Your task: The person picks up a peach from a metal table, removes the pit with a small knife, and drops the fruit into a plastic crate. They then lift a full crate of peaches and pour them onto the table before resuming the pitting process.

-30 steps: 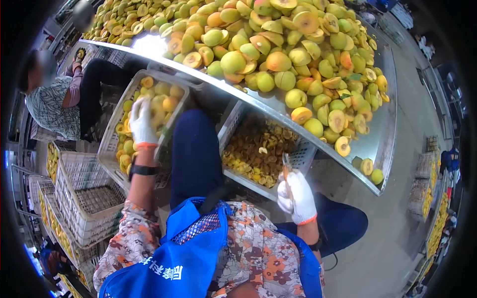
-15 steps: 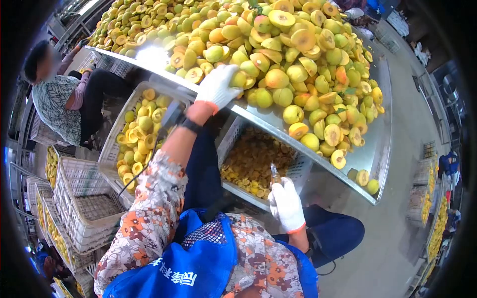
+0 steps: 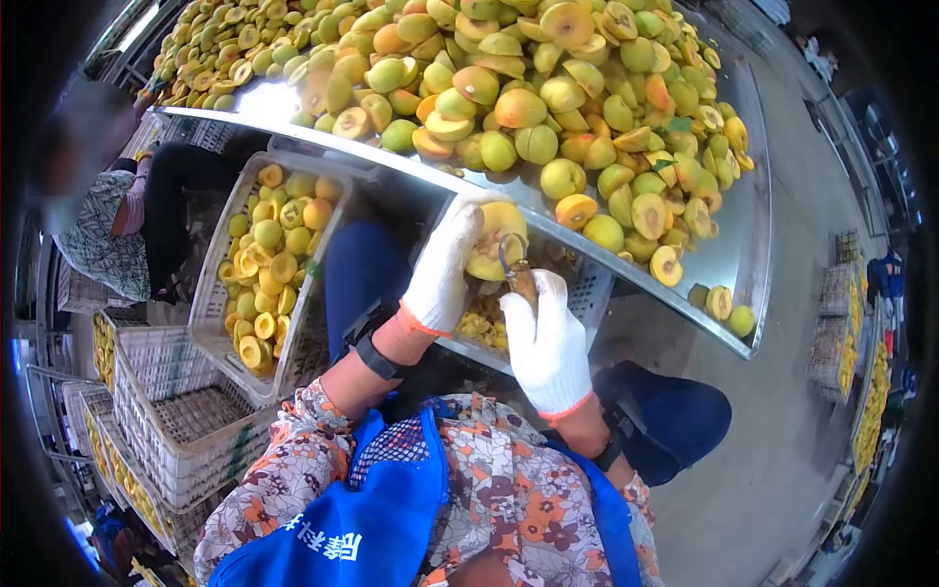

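While the left hand (image 3: pixel 445 264) grasps fruit (image 3: pixel 485 258) and the right hand (image 3: pixel 550 347) grips the tool (image 3: pixel 523 285), a slip could cut the left glove (image 3: pixel 435 293). Overpressing might split the fruit.

A co-worker (image 3: pixel 106 252) sits at left near stacked pale crates (image 3: pixel 221 456).

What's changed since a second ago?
Your white-gloved left hand went from the white plastic fruit crate to the yellow-green fruit heap, then brought back a yellow fruit half. Your white-gloved right hand moved to meet it, still gripping the wooden-handled curved metal tool.
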A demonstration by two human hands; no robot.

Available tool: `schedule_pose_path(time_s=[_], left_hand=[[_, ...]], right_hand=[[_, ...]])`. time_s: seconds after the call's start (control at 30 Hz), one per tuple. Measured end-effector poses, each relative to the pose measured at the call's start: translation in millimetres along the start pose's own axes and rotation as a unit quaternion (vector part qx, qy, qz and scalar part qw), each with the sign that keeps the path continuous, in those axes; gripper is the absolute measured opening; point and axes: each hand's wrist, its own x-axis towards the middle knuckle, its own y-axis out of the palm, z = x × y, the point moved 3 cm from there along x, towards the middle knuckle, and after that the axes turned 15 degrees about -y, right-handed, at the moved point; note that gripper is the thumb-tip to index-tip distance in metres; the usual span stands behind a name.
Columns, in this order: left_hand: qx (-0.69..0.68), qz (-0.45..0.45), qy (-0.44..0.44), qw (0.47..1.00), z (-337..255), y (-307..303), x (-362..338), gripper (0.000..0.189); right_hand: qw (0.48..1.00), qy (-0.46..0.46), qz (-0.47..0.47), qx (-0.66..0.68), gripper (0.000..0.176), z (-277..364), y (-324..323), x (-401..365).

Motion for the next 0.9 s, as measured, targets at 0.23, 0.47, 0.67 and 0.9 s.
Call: schedule_pose_path(time_s=[0.23, 0.47, 0.67, 0.9], left_hand=[[0.142, -0.049, 0.04, 0.988, -1, 17, -17, 0.031], [0.297, -0.094, 0.119, 0.943, 8, 22, -21, 0.027], [0.328, -0.045, 0.093, 0.939, 3, 25, -19, 0.026], [0.345, -0.009, 0.063, 0.937, 14, 20, -5, 0.031]], right_hand=[[0.998, 0.053, 0.016, -0.005, 0.036, 0, 2, -13], [0.997, -0.044, 0.049, -0.03, 0.018, 2, -4, -23], [0.997, -0.049, 0.043, -0.032, 0.02, -1, -11, -32], [0.741, 0.363, -0.039, 0.563, 0.021, -10, -9, -37]])
